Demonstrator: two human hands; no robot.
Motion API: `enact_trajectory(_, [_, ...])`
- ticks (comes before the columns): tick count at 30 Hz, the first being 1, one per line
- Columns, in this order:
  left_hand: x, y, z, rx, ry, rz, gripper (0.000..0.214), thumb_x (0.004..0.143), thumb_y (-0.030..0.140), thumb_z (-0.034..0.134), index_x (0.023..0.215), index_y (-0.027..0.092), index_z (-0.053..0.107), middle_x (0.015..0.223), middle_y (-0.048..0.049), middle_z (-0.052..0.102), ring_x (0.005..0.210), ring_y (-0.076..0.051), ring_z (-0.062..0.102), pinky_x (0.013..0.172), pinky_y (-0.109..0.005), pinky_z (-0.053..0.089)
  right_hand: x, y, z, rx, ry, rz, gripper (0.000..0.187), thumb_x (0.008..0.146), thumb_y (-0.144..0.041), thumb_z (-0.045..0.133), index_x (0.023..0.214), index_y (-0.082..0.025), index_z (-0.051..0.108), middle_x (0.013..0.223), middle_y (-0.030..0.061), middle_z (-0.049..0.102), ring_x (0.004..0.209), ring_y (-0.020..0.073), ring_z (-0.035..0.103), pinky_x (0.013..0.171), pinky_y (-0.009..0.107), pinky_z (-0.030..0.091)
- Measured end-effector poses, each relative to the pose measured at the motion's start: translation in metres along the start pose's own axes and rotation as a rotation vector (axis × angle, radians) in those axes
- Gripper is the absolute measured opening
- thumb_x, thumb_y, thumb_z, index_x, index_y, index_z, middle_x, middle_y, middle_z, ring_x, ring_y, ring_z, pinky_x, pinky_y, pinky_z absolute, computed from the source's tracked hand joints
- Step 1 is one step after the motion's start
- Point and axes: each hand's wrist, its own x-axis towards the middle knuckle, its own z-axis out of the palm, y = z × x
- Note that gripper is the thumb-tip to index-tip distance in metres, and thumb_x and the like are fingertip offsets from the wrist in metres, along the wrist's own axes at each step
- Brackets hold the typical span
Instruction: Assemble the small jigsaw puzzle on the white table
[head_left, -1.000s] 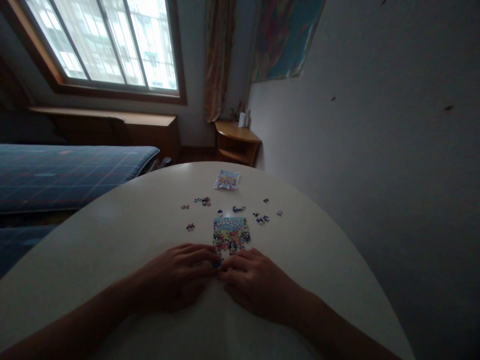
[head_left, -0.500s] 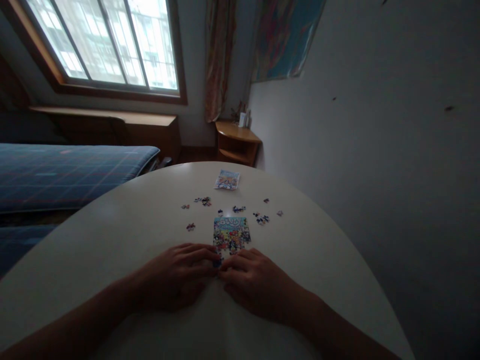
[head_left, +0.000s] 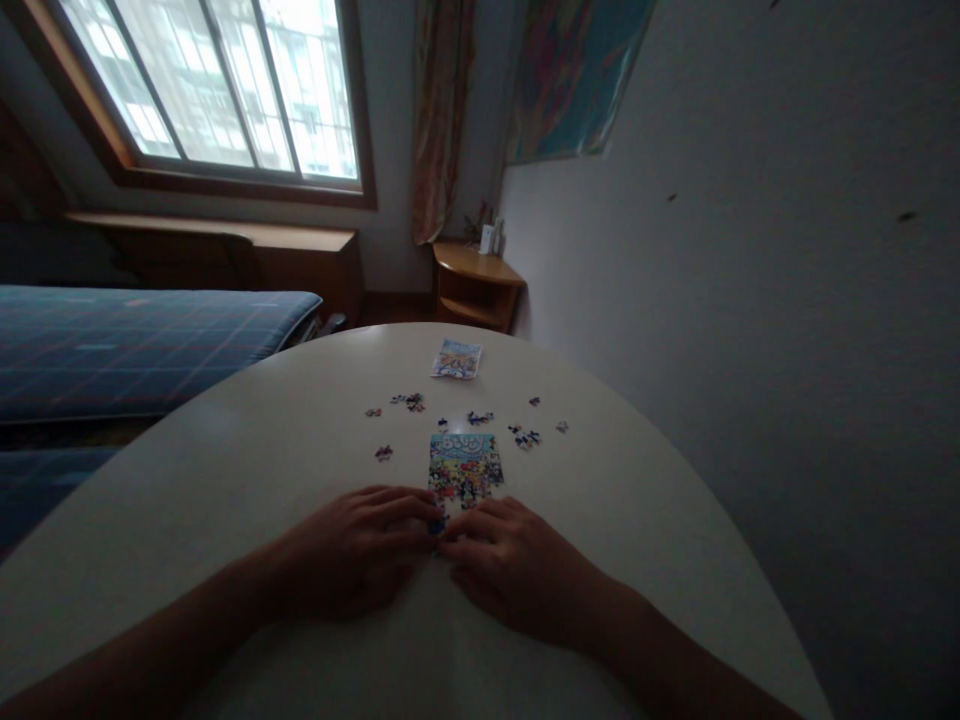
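A partly assembled colourful jigsaw puzzle (head_left: 465, 468) lies on the round white table (head_left: 247, 470) in front of me. My left hand (head_left: 352, 555) lies flat on the table, fingers stretched toward the puzzle's near left corner. My right hand (head_left: 514, 570) also lies flat, fingers stretched. The fingertips of both hands meet at that corner, over a small dark blue bit of puzzle (head_left: 436, 524). Whether it is loose or joined I cannot tell. Several loose puzzle pieces (head_left: 478, 417) are scattered beyond the puzzle.
A small picture card (head_left: 456, 359) lies near the table's far edge. A grey wall stands close on the right. To the left are a blue plaid bed (head_left: 135, 345), a wooden corner shelf (head_left: 474, 282) and a window (head_left: 217, 90).
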Motion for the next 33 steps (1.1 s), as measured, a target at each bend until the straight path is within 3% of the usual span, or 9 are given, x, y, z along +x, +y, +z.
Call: enact_trajectory(33, [0.0001,0.0009,-0.0006,0.008,-0.043,-0.019,0.043,0.083,0.012,0.055,0.124,0.025,0.058,0.135,-0.0061,0.059,0.129,-0.025,0.053,0.107,-0.042,0.048,0.0005,-0.0003,-0.0012,-0.015,-0.016,0.009,0.022,0.093,-0.021,0.058,0.113,-0.021,0.066,0.115,0.0031,0.070,0.102,0.0202,0.062,0.092,0.036,0.047])
